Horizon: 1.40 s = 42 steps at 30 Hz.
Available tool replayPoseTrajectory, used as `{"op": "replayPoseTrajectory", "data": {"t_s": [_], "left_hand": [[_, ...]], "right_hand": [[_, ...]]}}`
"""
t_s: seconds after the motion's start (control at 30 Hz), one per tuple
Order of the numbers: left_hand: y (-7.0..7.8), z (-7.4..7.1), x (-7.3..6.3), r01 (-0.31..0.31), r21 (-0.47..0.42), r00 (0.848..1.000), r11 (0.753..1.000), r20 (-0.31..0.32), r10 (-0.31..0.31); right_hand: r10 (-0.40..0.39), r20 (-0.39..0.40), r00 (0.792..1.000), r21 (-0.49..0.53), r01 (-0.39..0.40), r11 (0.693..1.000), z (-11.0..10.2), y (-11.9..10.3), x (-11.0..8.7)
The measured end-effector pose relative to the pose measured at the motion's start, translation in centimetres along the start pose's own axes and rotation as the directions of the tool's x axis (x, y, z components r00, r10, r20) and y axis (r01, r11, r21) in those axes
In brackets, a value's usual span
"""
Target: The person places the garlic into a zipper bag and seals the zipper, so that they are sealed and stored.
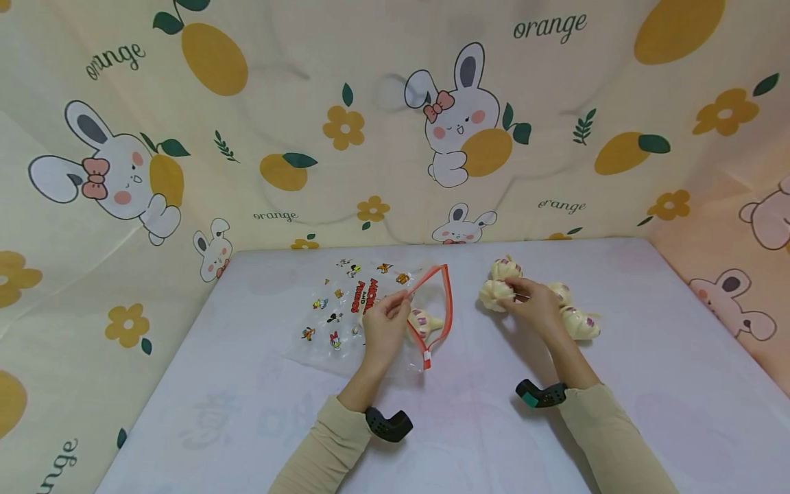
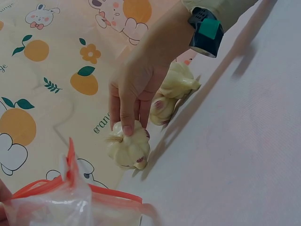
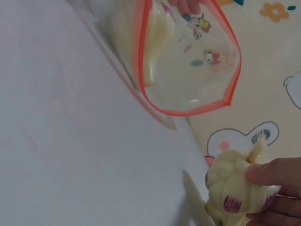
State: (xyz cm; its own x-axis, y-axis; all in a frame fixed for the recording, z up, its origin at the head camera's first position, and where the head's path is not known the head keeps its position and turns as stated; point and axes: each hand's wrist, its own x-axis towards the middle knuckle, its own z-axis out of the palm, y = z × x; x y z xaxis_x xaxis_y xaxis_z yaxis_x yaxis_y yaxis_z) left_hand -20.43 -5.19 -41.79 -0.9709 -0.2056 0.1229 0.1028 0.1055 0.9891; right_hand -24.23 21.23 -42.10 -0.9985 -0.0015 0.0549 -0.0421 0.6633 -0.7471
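Note:
My left hand (image 1: 385, 328) pinches the red-trimmed rim of a clear zip bag (image 1: 321, 350) printed with cartoon figures. The bag's mouth gapes toward the right, and a garlic bulb (image 1: 422, 322) lies inside near the opening. To the right of the bag, my right hand (image 1: 538, 310) grips another garlic bulb (image 1: 494, 296) between thumb and fingers. That bulb (image 3: 235, 183), pale with purple streaks and a short dry stem, shows close up in the right wrist view. The left wrist view shows the right thumb pressed near its stem.
One more garlic bulb (image 1: 506, 266) sits just behind the held one. Two others, a nearer bulb (image 1: 581, 324) and a partly hidden bulb (image 1: 560, 293), lie beside my right hand. The white table (image 1: 469, 439) meets a printed cloth backdrop (image 1: 370, 82) at its back and sides.

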Motion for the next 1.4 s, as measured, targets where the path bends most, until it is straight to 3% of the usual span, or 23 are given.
{"op": "replayPoseTrajectory", "data": {"t_s": [0.5, 1.0, 1.23, 1.4], "left_hand": [[0.1, 0.0, 0.1, -0.005, 0.003, 1.000, 1.000, -0.005, 0.005], [0.3, 0.1, -0.2, -0.032, 0.007, 0.999, 0.999, -0.003, 0.032], [3.8, -0.4, -1.7, 0.012, 0.025, 1.000, 1.000, 0.010, -0.012], [4.0, -0.5, -1.9, 0.013, 0.027, 1.000, 1.000, 0.019, -0.014]], "right_hand": [[-0.097, 0.002, 0.995, 0.018, 0.097, 0.995, 0.5, -0.6, 0.0], [-0.098, 0.042, 0.994, -0.004, 0.098, 0.995, 0.9, -1.5, -0.2], [-0.101, 0.061, 0.993, -0.019, 0.102, 0.995, 1.3, -1.6, -0.3], [-0.134, 0.061, 0.989, 0.002, 0.134, 0.991, 1.6, -1.6, -0.4]]}}
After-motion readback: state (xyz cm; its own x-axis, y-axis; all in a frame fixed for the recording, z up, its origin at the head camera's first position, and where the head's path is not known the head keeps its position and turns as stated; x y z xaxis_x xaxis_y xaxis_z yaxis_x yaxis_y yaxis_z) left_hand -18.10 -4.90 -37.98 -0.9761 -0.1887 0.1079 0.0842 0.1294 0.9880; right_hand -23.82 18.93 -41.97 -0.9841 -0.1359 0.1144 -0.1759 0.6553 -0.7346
